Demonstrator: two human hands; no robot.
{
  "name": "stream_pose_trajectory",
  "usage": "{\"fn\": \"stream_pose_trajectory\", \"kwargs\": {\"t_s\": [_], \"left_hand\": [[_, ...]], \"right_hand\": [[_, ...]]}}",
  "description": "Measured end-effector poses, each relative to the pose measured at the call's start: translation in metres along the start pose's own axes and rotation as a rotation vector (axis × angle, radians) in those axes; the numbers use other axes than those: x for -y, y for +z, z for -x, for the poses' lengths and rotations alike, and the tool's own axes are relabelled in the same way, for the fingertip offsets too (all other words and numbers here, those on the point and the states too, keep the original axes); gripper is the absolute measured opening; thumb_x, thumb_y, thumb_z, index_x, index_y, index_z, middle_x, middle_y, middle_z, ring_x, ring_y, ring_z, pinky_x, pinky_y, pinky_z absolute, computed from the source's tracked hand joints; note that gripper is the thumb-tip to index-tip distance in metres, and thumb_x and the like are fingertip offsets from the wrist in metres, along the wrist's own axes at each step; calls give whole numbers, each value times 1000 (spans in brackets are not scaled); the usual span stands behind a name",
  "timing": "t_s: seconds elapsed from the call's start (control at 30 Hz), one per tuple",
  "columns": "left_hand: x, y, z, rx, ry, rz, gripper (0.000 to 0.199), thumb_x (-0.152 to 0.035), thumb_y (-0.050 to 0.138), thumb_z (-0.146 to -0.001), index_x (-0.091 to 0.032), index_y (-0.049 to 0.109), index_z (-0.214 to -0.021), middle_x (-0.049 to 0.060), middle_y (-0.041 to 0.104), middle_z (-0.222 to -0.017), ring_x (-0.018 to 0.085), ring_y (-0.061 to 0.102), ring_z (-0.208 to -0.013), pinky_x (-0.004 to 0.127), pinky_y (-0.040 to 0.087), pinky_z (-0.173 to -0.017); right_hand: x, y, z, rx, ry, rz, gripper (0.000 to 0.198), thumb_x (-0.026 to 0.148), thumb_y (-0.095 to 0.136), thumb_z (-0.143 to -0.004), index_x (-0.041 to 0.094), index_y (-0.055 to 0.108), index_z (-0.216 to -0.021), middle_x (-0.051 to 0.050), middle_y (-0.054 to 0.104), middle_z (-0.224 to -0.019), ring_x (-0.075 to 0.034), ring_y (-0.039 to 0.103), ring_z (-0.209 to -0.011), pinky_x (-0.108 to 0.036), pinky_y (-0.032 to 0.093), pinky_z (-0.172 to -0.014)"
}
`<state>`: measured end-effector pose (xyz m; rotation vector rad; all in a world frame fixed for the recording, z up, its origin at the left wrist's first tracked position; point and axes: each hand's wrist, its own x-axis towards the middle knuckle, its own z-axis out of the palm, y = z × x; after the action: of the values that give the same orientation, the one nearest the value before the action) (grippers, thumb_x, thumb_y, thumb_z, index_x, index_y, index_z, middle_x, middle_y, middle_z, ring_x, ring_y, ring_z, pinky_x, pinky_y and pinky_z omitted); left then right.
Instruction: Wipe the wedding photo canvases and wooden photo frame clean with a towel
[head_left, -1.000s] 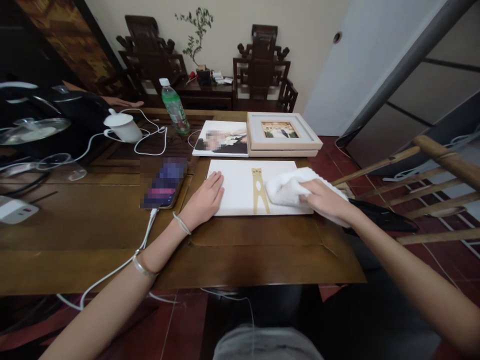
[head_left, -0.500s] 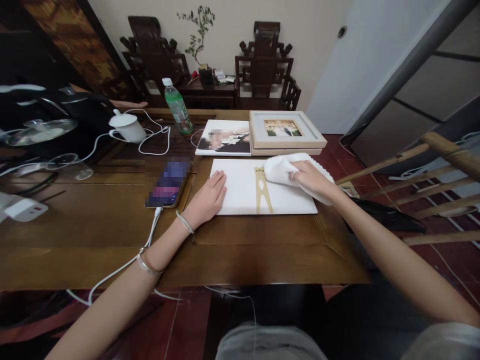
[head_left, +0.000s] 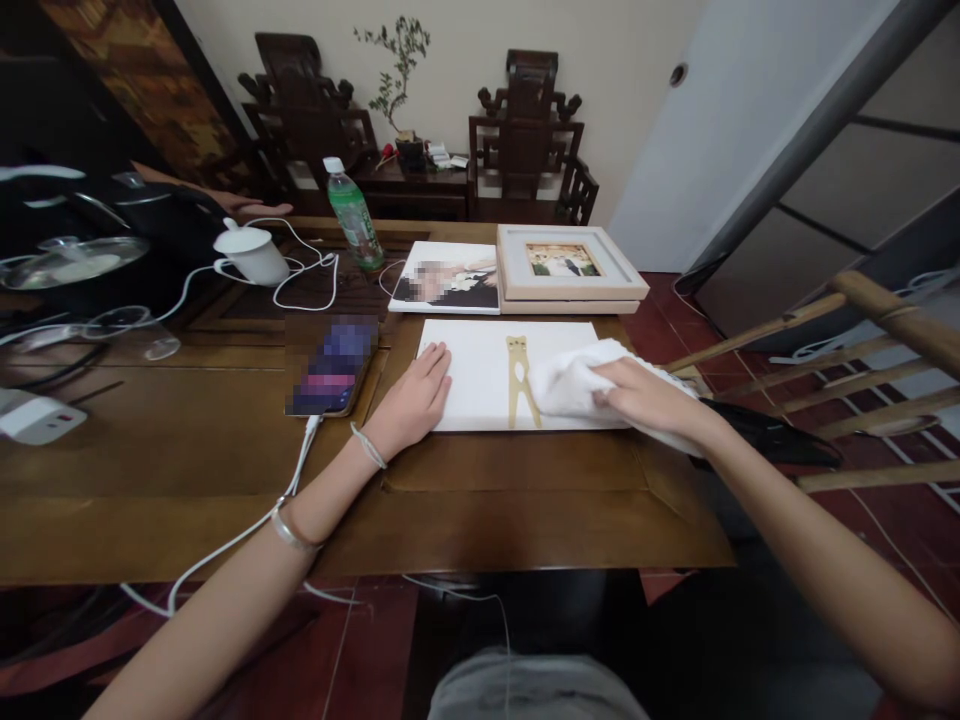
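A white rectangular panel (head_left: 472, 375) lies flat on the wooden table (head_left: 465, 510), with a gold-coloured, two-legged stand piece (head_left: 517, 385) on its upper face. My left hand (head_left: 416, 397) rests on the panel's left edge, fingers stretched out. On the panel's right part my right hand (head_left: 649, 395) grips a white cloth (head_left: 570, 383), which is bunched under the fingers and trails past the panel's right side. The cloth hides the panel's right end.
Behind the panel are a photo panel (head_left: 450, 280) and stacked picture frames (head_left: 622, 262). A phone (head_left: 337, 365) on a cable, a green-labelled bottle (head_left: 354, 215) and a lidded white cup (head_left: 251, 252) stand left. Another person's hand (head_left: 262, 208) shows at the far table edge.
My right hand has moved the cloth toward me and slightly right across the panel. More of the panel's far side shows. My left hand stays at the left edge.
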<state>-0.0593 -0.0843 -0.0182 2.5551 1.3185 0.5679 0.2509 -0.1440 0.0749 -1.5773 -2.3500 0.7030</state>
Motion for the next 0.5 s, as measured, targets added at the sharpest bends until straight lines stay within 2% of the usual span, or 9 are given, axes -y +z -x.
{"fn": "stream_pose_trajectory", "kwargs": {"t_s": [0.17,0.27,0.4,0.5], "left_hand": [[-2,-2,0,11,-9,-10,55,-30,26,-98,3,40,-139,23,35,-151,29,26,-144,43,22,-120],[-3,-2,0,10,-9,-5,54,-30,26,-98,1,39,-140,22,35,-151,28,25,-144,46,25,-118],[-3,-3,1,3,-2,21,52,-29,27,-98,-5,38,-142,19,35,-152,28,25,-145,48,25,-118],[-3,-3,1,1,5,24,51,-28,28,-97,-7,38,-143,18,35,-152,28,25,-145,49,24,-118]], "right_hand": [[-13,7,-67,-275,87,-120,7,21,41,-63,19,48,-66,-7,61,-78,-24,52,-78,-34,35,-67],[-1,17,-93,-299,76,-146,13,18,40,-68,18,51,-75,-10,65,-91,-26,54,-85,-35,38,-71],[22,36,-98,-252,-29,-15,16,12,41,-69,19,53,-76,-10,66,-89,-27,56,-87,-41,38,-86],[37,51,-73,-182,-114,154,18,8,40,-68,19,53,-74,-8,66,-80,-25,58,-79,-48,33,-96]]}}
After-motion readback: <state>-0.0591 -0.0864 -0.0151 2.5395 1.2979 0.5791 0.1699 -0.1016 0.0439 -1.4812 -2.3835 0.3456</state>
